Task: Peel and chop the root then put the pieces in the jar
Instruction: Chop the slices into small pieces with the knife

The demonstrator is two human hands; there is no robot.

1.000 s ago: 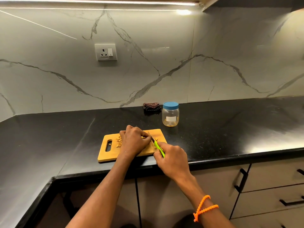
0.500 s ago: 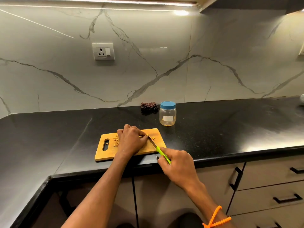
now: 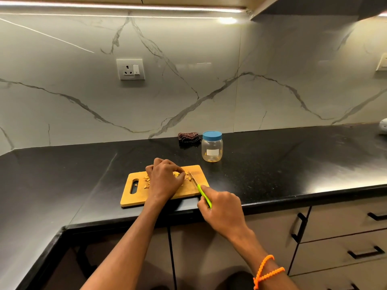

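Observation:
A wooden cutting board point(image 3: 134, 195) lies near the front edge of the black counter. Small yellow root pieces point(image 3: 147, 179) are scattered on it. My left hand point(image 3: 165, 181) sits on the board with curled fingers pinching a bit of root point(image 3: 176, 174) at its fingertips. My right hand point(image 3: 222, 208) grips the green handle of a small knife point(image 3: 195, 181), whose blade lies on the board just right of my left fingers. A clear jar point(image 3: 212, 146) with a blue lid on stands behind the board to the right.
A folded dark cloth point(image 3: 188, 137) lies by the wall left of the jar. A wall socket point(image 3: 130, 69) is above. Drawers with black handles point(image 3: 299, 228) sit under the counter at right. A pale object point(image 3: 383, 125) shows at the far right edge.
My right hand has slid back toward the counter's front edge along the knife handle. My left hand stays on the board over the root pieces.

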